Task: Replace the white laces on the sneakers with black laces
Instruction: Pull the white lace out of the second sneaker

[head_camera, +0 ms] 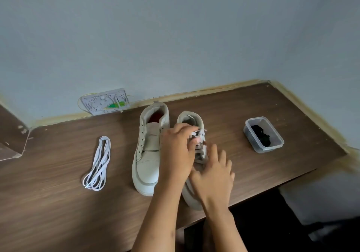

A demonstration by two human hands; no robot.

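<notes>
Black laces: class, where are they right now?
In the head view, the black laces lie inside a clear tub on the table's right side, right of both sneakers.

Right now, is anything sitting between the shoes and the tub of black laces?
Nothing visible does. The clear tub holding the black laces stands apart on bare table, to the right of the laced sneaker. The right hand rests on that sneaker, nearest the tub.
</notes>
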